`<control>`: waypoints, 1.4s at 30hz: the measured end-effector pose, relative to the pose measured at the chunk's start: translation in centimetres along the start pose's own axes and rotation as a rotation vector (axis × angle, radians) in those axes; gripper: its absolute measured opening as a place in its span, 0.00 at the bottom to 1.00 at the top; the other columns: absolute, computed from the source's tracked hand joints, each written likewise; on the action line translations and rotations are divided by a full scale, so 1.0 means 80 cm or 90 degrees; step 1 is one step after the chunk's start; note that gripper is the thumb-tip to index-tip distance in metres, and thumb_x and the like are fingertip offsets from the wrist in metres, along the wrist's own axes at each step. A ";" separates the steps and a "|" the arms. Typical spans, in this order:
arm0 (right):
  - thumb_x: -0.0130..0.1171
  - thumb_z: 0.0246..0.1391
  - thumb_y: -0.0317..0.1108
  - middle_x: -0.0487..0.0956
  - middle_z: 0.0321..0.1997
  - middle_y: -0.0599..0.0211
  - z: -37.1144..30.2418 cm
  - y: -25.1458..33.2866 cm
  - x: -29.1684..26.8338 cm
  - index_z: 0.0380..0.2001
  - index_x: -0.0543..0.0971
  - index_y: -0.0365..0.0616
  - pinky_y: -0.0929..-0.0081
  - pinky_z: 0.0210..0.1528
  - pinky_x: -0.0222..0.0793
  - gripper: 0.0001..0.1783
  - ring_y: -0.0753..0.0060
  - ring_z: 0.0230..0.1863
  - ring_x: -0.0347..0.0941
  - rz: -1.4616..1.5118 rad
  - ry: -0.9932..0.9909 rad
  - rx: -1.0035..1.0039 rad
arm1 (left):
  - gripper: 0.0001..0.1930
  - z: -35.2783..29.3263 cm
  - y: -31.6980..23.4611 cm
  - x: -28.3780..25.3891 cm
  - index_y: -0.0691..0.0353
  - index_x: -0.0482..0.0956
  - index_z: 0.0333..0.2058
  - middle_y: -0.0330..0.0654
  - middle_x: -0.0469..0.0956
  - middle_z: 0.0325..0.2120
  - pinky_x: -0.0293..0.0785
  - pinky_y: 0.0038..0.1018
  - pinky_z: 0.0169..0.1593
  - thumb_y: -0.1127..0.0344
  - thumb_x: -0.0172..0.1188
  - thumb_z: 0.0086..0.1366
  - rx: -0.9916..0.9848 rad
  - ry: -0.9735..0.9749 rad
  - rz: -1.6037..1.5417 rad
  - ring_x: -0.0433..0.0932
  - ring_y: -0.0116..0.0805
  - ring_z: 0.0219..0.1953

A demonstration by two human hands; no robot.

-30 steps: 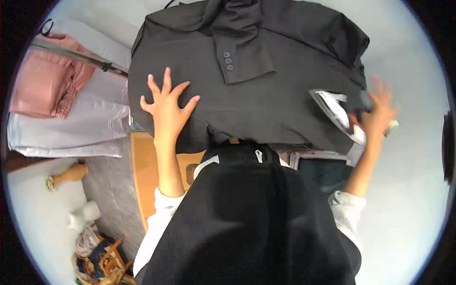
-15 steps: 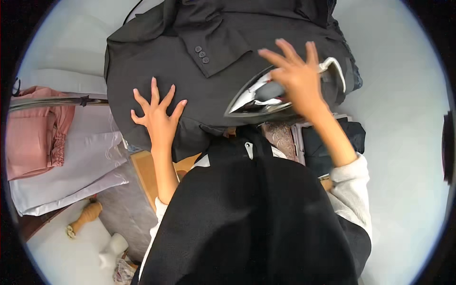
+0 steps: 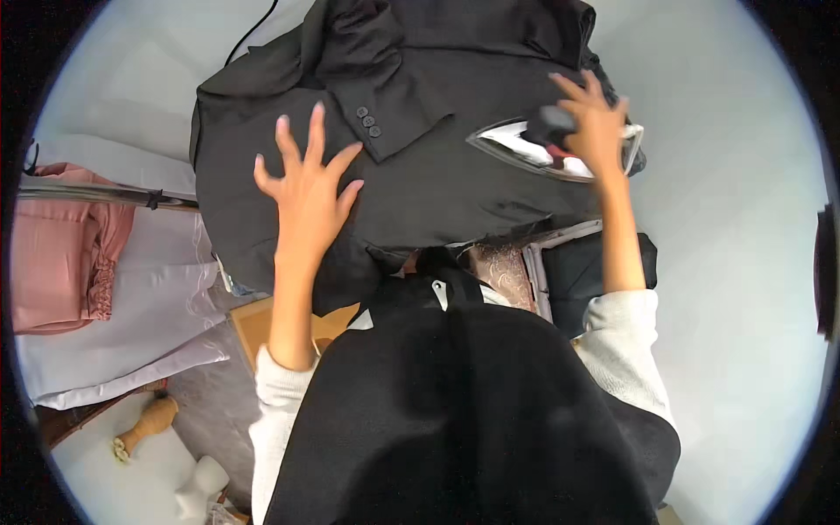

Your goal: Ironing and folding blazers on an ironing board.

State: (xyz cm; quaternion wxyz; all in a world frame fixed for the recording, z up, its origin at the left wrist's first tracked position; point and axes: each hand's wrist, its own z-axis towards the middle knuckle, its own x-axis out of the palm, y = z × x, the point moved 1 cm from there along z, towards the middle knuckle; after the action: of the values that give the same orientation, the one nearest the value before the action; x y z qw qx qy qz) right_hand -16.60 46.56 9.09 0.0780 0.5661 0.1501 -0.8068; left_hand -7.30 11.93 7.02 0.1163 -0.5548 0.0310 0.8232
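A black jacket (image 3: 411, 192) lies spread over the surface in front of me, its sleeve cuff with three buttons (image 3: 368, 122) near the middle. My left hand (image 3: 311, 197) is open over the jacket's left part, fingers spread wide; whether it touches the cloth I cannot tell. My right hand (image 3: 598, 131) is at the handle of a clothes iron (image 3: 516, 144), palm over it and several fingers stretched out past it, slightly blurred. On the jacket's right part, the iron points left, toward the cuff.
Folded pink clothing (image 3: 61, 254) lies at the left by a metal rail (image 3: 105, 194) and pale lilac cloth (image 3: 166, 262). Below my right forearm are folded dark garments (image 3: 569, 280). A black cord (image 3: 249, 37) runs at the top. A tan vase-like object (image 3: 147, 426) stands lower left.
The iron has moved right and away from me along with my right hand, its tip turning farther left. My left hand has shifted slightly right, its fingers still spread.
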 end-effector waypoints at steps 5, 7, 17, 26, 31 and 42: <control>0.58 0.34 0.24 0.71 0.54 0.80 0.008 0.113 -0.005 0.25 0.80 0.50 0.24 0.56 0.40 0.10 0.62 0.63 0.57 0.079 -0.141 -0.150 | 0.38 0.068 -0.011 0.019 0.40 0.70 0.53 0.36 0.47 0.64 0.47 0.59 0.57 0.56 0.71 0.37 0.229 0.025 0.106 0.44 0.40 0.66; 0.56 0.37 0.25 0.72 0.54 0.79 0.011 0.110 -0.001 0.24 0.80 0.51 0.24 0.56 0.38 0.08 0.60 0.62 0.57 0.057 -0.165 -0.136 | 0.28 0.098 -0.010 0.031 0.43 0.79 0.43 0.34 0.54 0.62 0.44 0.59 0.59 0.55 0.71 0.38 0.285 0.119 0.111 0.44 0.39 0.66; 0.55 0.35 0.23 0.69 0.57 0.87 -0.003 -0.112 0.037 0.38 0.79 0.60 0.22 0.54 0.40 0.23 0.64 0.64 0.56 -0.228 -0.061 0.255 | 0.23 0.262 0.013 0.000 0.56 0.78 0.42 0.41 0.67 0.55 0.47 0.66 0.54 0.46 0.57 0.54 0.069 -0.091 0.124 0.53 0.55 0.62; 0.52 0.28 0.16 0.66 0.59 0.90 -0.006 -0.119 0.018 0.35 0.80 0.51 0.30 0.60 0.42 0.25 0.63 0.67 0.51 -0.033 0.004 0.083 | 0.32 0.230 -0.014 0.046 0.42 0.63 0.59 0.40 0.45 0.65 0.34 0.61 0.61 0.35 0.44 0.59 0.172 0.022 0.149 0.38 0.44 0.67; 0.53 0.26 0.16 0.66 0.59 0.87 -0.018 -0.068 0.000 0.31 0.80 0.50 0.25 0.57 0.41 0.23 0.61 0.67 0.51 -0.010 0.017 0.058 | 0.24 0.094 0.007 -0.054 0.53 0.81 0.41 0.48 0.61 0.58 0.35 0.65 0.58 0.46 0.63 0.47 0.065 0.249 0.056 0.43 0.53 0.66; 0.55 0.39 0.28 0.70 0.54 0.69 0.054 0.138 0.011 0.28 0.79 0.46 0.27 0.56 0.41 0.09 0.56 0.63 0.55 0.128 -0.155 -0.082 | 0.20 -0.043 -0.128 0.036 0.52 0.77 0.32 0.38 0.59 0.59 0.42 0.61 0.54 0.53 0.69 0.40 0.085 0.067 -0.221 0.47 0.49 0.64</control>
State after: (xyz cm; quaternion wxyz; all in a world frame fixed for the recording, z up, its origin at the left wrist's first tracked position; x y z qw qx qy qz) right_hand -17.46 34.78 7.92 0.2121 0.4704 0.1334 -0.8461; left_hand -2.94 21.73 3.85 0.2914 -0.5850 -0.0042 0.7569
